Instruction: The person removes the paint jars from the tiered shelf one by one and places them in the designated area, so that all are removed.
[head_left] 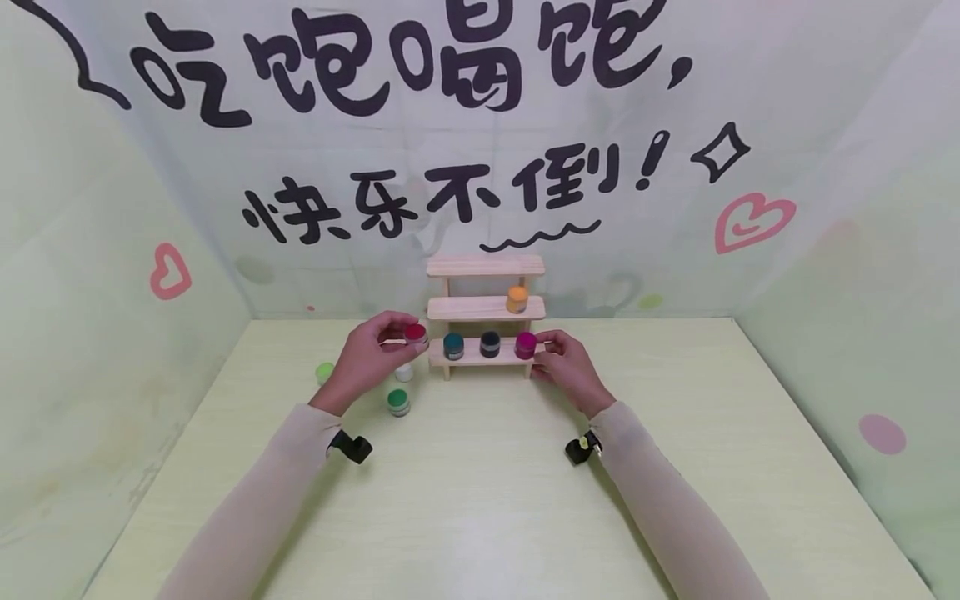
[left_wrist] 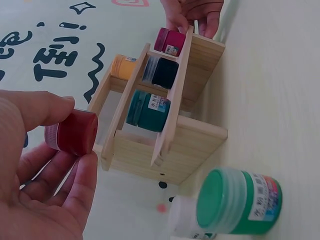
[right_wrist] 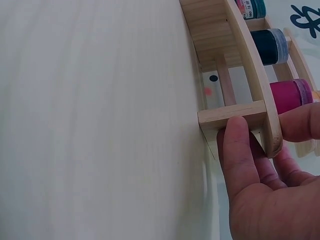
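Observation:
My left hand [head_left: 372, 354] pinches a red paint jar [left_wrist: 77, 131] between thumb and fingers, just left of a three-tier wooden shelf [head_left: 486, 308]. The jar is held off the table, beside the left end of the lowest tier. On that tier stand a teal paint jar [head_left: 453, 347], a black paint jar [head_left: 490, 344] and a magenta paint jar [head_left: 525, 345]. An orange paint jar [head_left: 517, 300] sits at the right of the middle tier. My right hand [head_left: 572, 371] grips the shelf's lower right end, thumb beside the magenta jar and fingers against the end support.
Left of the shelf, a green paint jar [head_left: 398, 403] and a white paint jar [head_left: 404, 372] stand on the table [head_left: 480, 500]. A light green jar [head_left: 325, 372] is partly behind my left wrist. A printed cloth backdrop [head_left: 337, 275] rises behind the shelf.

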